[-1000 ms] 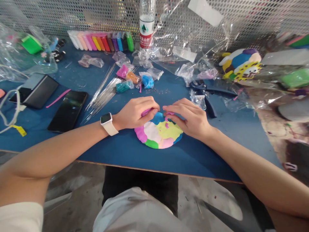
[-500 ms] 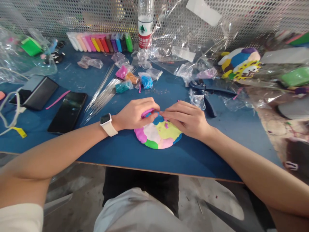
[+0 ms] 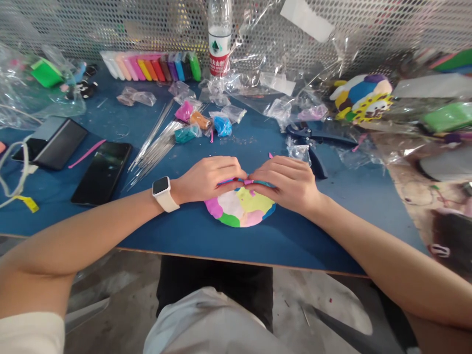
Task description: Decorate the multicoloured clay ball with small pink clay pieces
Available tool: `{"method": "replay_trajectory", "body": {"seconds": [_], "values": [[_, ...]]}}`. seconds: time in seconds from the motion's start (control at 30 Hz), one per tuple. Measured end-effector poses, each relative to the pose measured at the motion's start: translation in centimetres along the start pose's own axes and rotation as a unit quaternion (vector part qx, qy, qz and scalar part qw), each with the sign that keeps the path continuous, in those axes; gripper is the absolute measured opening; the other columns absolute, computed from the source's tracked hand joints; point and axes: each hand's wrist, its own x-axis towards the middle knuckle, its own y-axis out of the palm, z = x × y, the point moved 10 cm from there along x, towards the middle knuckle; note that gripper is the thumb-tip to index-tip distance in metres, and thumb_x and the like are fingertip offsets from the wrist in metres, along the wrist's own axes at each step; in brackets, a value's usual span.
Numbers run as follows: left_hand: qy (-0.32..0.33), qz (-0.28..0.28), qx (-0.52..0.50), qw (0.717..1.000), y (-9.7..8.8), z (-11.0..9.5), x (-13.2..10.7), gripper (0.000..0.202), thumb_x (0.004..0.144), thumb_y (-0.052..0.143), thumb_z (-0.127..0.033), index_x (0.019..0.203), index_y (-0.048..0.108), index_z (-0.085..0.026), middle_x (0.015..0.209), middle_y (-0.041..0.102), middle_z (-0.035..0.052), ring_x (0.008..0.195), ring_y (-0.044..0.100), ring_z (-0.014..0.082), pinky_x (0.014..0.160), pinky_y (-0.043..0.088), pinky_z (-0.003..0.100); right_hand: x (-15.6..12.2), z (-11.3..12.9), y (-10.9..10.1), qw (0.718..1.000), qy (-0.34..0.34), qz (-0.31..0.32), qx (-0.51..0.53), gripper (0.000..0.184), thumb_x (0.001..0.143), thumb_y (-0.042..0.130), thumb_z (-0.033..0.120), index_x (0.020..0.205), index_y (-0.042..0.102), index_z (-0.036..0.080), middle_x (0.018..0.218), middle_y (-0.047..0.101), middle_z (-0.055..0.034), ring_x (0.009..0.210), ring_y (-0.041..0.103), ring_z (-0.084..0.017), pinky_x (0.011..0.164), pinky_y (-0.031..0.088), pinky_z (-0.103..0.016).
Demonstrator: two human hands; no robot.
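Note:
A flat round of many-coloured modelling clay (image 3: 232, 204) lies on the blue table in front of me, with white, yellow-green, magenta, green, pink and blue patches. Over its far side my left hand (image 3: 214, 178) and my right hand (image 3: 285, 181) meet, fingertips nearly touching. Between the fingertips shows a small bit of pink clay (image 3: 248, 182), which both hands pinch. My fingers hide the far edge of the round. A white-strapped watch (image 3: 164, 193) is on my left wrist.
Left of my hands lie a black phone (image 3: 102, 172) and thin metal wires (image 3: 157, 147). Behind are bagged clay lumps (image 3: 199, 119), a row of clay packs (image 3: 151, 66) and a water bottle (image 3: 220, 42). Dark-handled pliers (image 3: 320, 137) and a clay figure (image 3: 363, 98) stand to the right.
Both hands have lowered slightly and closed in over the far part of the clay round, covering its blue patch. The pink bit now shows between the fingertips.

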Motion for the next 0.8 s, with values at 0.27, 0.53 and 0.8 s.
{"method": "replay_trajectory", "body": {"seconds": [0.27, 0.53, 0.8], "values": [[0.04, -0.015, 0.053, 0.998, -0.4, -1.0, 0.0, 0.019, 0.114, 0.062, -0.033, 0.108, 0.074, -0.02, 0.1, 0.079, 0.0053, 0.089, 0.075, 0.0177, 0.081, 0.059, 0.031, 0.1, 0.9, 0.8, 0.998, -0.029, 0.048, -0.025, 0.018, 0.112, 0.07, 0.035, 0.102, 0.075, 0.021, 0.092, 0.082, -0.0044, 0.082, 0.076, -0.021, 0.073, 0.057, -0.035], [0.024, -0.028, 0.033, 0.999, -0.7, -0.9, 0.2, 0.016, 0.114, 0.061, -0.028, 0.109, 0.073, -0.02, 0.101, 0.079, 0.005, 0.091, 0.076, 0.0169, 0.082, 0.06, 0.03, 0.5, -0.3, -0.1, 0.999, 0.038, -0.001, 0.034, 0.006, 0.109, 0.072, 0.022, 0.104, 0.069, 0.023, 0.085, 0.079, -0.0015, 0.075, 0.075, -0.02, 0.07, 0.057, -0.034], [0.031, -0.01, 0.062, 0.998, -0.3, -0.9, 0.0, 0.019, 0.114, 0.062, -0.033, 0.106, 0.074, -0.02, 0.1, 0.079, 0.0051, 0.088, 0.075, 0.0176, 0.08, 0.059, 0.032, 0.6, 0.0, 0.8, 0.996, 0.024, 0.045, 0.071, 0.007, 0.11, 0.071, 0.028, 0.108, 0.069, 0.022, 0.091, 0.079, -0.0037, 0.079, 0.075, -0.02, 0.068, 0.058, -0.033]]}}
